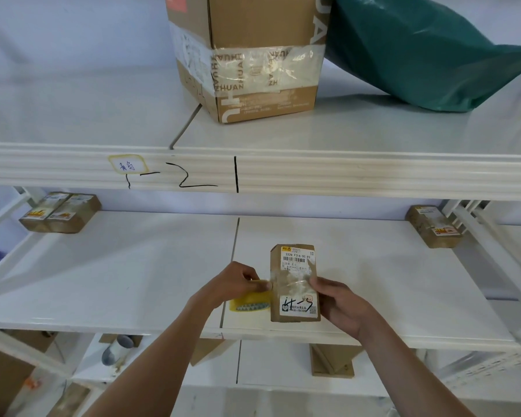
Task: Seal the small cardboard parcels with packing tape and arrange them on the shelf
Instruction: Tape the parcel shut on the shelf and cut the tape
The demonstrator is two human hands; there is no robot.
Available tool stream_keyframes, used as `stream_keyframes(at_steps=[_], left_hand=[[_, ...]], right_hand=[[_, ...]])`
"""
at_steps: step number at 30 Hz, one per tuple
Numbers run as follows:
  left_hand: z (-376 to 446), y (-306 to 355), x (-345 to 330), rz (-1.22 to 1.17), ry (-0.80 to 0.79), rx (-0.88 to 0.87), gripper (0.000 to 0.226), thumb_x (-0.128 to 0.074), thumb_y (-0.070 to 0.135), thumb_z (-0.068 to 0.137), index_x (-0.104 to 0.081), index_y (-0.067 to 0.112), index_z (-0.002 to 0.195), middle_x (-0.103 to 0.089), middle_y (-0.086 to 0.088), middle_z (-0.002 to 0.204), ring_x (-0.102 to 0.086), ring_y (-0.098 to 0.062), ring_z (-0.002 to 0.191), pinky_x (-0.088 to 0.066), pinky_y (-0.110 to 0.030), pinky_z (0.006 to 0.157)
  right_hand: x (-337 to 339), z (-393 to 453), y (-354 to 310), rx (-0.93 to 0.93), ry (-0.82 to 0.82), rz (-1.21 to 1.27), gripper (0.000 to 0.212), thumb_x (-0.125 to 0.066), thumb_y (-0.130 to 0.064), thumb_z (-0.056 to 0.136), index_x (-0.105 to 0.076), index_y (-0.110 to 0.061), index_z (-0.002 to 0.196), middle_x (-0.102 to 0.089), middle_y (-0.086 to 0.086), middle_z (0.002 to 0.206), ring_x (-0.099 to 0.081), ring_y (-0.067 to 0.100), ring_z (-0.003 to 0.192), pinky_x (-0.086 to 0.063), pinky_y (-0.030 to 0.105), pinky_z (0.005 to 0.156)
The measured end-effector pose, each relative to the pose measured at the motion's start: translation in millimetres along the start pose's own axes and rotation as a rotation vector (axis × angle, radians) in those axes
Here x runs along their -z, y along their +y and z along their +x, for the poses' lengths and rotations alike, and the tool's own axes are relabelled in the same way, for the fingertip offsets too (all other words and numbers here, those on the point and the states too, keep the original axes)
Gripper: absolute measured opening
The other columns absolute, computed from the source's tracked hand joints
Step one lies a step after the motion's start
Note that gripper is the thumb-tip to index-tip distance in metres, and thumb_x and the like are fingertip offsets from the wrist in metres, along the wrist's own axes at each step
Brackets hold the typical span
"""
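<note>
Cardboard parcel (pixel 295 284): clear tape half across it.
Left hand (pixel 238 281): pinches yellow tape dispenser (pixel 248 305).
Right hand (pixel 340 302): grips parcel side.
Risk: tape may wrinkle if pulled crooked.

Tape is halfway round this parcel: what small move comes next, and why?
Probably tear the strip against the cutter. The left hand holds the yellow tape dispenser at the small parcel; clear tape already crosses its top to the right hand, whose grip steadies it.
</note>
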State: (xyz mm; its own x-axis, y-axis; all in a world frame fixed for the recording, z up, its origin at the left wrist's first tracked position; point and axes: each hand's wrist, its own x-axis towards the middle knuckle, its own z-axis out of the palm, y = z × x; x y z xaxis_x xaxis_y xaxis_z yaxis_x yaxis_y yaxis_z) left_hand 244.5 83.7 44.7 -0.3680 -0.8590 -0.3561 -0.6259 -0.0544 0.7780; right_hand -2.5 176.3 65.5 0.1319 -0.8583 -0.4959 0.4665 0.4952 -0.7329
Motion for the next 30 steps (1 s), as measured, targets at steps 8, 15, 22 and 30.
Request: stream_keyframes(at_steps=[8, 15, 22, 30], left_hand=[[5.4, 0.9, -5.1, 0.045, 0.017, -0.036, 0.051, -0.085, 0.067, 0.062, -0.075, 0.019, 0.077, -0.071, 0.000, 0.078, -0.067, -0.014, 0.075, -0.051, -0.029, 0.067], [10.8, 8.0, -23.0, 0.194, 0.079, -0.067, 0.039, -0.081, 0.055, 0.076, -0.074, 0.017, 0.083, -0.066, 0.006, 0.077, -0.063, -0.012, 0.075, -0.047, -0.024, 0.062], [7.7, -0.7, -3.2, 0.112, -0.173, 0.061, 0.047, -0.068, 0.065, 0.084, -0.074, 0.018, 0.086, -0.071, -0.001, 0.091, -0.068, -0.018, 0.090, -0.052, -0.030, 0.079], [9.0, -7.2, 8.0, 0.106, -0.143, 0.019, 0.048, -0.073, 0.057, 0.084, -0.068, 0.013, 0.068, -0.058, 0.002, 0.066, -0.057, -0.011, 0.066, -0.044, -0.024, 0.066]], right_hand=[[0.4, 11.1, 12.3, -0.012, 0.074, -0.093, 0.048, -0.068, -0.029, 0.090, -0.065, 0.000, 0.128, -0.069, 0.022, 0.125, -0.066, 0.035, 0.116, -0.058, 0.049, 0.090], [-23.0, 15.8, 19.0, -0.014, 0.306, -0.561, 0.069, -0.092, -0.044, 0.067, -0.052, -0.019, 0.118, -0.067, -0.002, 0.105, -0.066, 0.016, 0.100, -0.059, 0.032, 0.083], [-10.3, 21.4, 7.7, -0.018, 0.354, -0.594, 0.062, -0.093, -0.031, 0.061, -0.059, -0.021, 0.112, -0.072, 0.003, 0.101, -0.071, 0.021, 0.093, -0.062, 0.036, 0.078], [-4.3, 21.7, 5.8, -0.021, 0.307, -0.577, 0.067, -0.092, -0.023, 0.066, -0.055, -0.019, 0.121, -0.071, 0.002, 0.107, -0.071, 0.020, 0.095, -0.057, 0.030, 0.070]])
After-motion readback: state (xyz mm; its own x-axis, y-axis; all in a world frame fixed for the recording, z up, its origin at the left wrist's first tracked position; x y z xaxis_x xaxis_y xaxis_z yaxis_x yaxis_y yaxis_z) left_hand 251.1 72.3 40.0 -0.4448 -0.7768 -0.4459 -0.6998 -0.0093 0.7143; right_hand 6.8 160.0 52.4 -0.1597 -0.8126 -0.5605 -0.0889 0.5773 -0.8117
